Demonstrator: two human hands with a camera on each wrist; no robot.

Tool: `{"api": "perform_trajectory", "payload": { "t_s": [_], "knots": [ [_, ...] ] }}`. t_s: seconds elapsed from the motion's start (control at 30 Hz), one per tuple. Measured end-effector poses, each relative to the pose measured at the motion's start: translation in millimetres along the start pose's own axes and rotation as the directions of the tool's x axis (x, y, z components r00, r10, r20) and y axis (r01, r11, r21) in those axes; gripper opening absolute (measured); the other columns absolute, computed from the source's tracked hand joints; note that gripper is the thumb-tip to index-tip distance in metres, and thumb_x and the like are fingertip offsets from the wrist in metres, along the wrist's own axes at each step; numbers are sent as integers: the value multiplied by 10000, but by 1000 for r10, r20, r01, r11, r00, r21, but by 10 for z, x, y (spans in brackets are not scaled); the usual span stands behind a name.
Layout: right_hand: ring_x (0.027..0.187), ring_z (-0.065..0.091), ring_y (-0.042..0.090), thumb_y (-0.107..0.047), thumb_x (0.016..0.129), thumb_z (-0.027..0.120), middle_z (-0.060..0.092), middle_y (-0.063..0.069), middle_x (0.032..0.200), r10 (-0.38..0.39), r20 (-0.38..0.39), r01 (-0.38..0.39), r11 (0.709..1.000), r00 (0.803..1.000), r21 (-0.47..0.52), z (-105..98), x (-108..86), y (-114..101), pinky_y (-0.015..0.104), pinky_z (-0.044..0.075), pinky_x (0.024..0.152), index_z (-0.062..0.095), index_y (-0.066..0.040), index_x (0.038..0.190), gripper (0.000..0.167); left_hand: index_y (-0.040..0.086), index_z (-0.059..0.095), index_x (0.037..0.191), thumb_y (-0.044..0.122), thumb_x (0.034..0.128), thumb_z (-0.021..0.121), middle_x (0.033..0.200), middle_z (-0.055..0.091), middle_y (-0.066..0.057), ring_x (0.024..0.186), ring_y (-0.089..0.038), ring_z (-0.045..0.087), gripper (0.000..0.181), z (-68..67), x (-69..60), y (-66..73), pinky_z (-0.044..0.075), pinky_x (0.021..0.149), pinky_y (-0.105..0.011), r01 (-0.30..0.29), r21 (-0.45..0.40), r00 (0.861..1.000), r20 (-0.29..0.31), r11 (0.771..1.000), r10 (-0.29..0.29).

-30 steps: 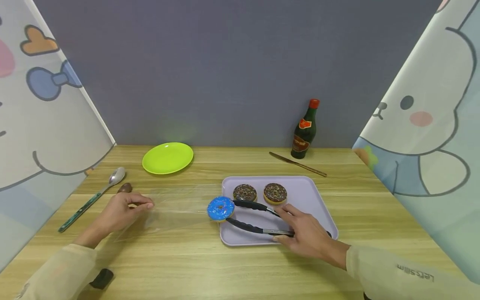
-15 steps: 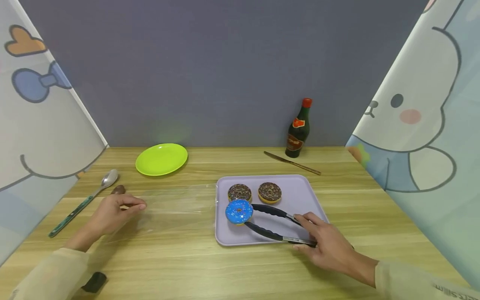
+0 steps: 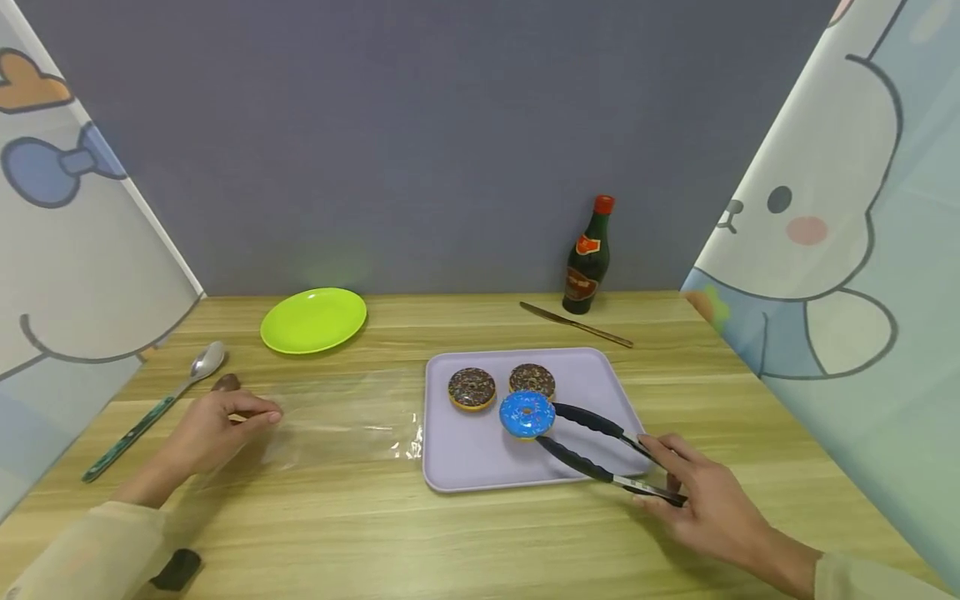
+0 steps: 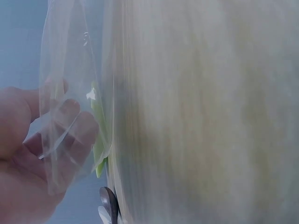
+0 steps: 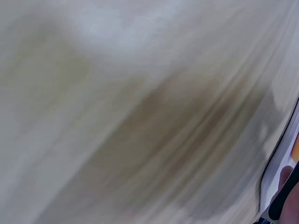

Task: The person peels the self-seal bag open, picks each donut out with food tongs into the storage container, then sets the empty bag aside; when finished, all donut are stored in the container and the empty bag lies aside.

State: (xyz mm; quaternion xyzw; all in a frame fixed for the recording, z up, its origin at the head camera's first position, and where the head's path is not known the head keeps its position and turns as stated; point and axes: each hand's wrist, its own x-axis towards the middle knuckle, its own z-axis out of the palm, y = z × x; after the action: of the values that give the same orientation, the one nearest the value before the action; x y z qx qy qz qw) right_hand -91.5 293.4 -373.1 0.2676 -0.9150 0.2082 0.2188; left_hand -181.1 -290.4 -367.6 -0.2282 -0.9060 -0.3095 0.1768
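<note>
My left hand (image 3: pixel 217 425) pinches the edge of a clear plastic bag (image 3: pixel 341 421), which stretches out flat toward the tray. In the left wrist view the see-through film of the plastic bag (image 4: pixel 70 42) hangs across the fingers. My right hand (image 3: pixel 705 496) grips a pair of black-handled tongs (image 3: pixel 576 460). Between the arms of the tongs is a blue sprinkled donut (image 3: pixel 516 422), over the lilac tray (image 3: pixel 457 467). Two chocolate donuts lie behind it: one donut (image 3: pixel 471 388) is fully visible, the other donut (image 3: pixel 532 377) partly covered by the blue one.
A green plate (image 3: pixel 313 321) lies at the back left. A spoon with a green handle (image 3: pixel 138 437) and a brown utensil end (image 3: pixel 227 382) are beside my left hand. At the back right are a bottle (image 3: pixel 587 262) and a knife (image 3: pixel 576 325). A black object (image 3: pixel 177 570) sits near my left sleeve.
My right hand has moved right with the tongs, carrying the blue donut from the tray's left edge to over its middle. The left hand keeps its pinch on the bag; the view has shifted slightly.
</note>
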Motion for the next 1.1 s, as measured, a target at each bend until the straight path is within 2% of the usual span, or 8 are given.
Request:
{"api": "perform_trajectory", "payload": {
  "t_s": [0.27,0.47,0.67,0.87,1.1],
  "knots": [
    [598,425,-69,-167,613,886,538,-50,953,42,-40,-44,997,998,-63,-115,-143,168,118,316,492,611,40,1146,634,82,748,809,-4,766,765,778,675,31,695,-7,584,98,-14,6,8,491,552,-201,17,36,1000,23,999,-18],
    [580,439,-73,-170,594,891,546,-20,942,56,-76,-63,993,996,-97,-158,-206,301,144,332,514,613,49,1133,644,78,749,818,15,777,761,769,674,43,680,-19,581,76,-18,3,11,494,539,-228,41,46,996,78,998,-44],
    [566,431,-69,-173,590,890,551,13,936,91,-90,-102,986,992,-131,-185,-227,436,220,349,479,606,50,1154,669,104,751,796,19,765,771,772,675,62,683,-10,576,93,-8,8,-2,495,552,-228,12,58,996,90,998,-18],
    [568,412,-57,-203,581,891,552,29,923,113,-84,-126,976,990,-179,-167,-198,534,260,359,464,604,44,1154,686,98,754,789,-7,759,763,767,672,68,683,-5,572,109,-14,17,17,499,567,-232,-23,51,994,106,998,17],
    [589,397,-27,-263,626,876,547,28,945,151,-44,-157,964,988,-215,-140,-141,580,265,353,475,598,17,1170,672,102,752,787,5,775,755,770,665,80,683,-2,567,97,-7,31,37,497,566,-235,12,43,989,145,999,-18]
  ]
}}
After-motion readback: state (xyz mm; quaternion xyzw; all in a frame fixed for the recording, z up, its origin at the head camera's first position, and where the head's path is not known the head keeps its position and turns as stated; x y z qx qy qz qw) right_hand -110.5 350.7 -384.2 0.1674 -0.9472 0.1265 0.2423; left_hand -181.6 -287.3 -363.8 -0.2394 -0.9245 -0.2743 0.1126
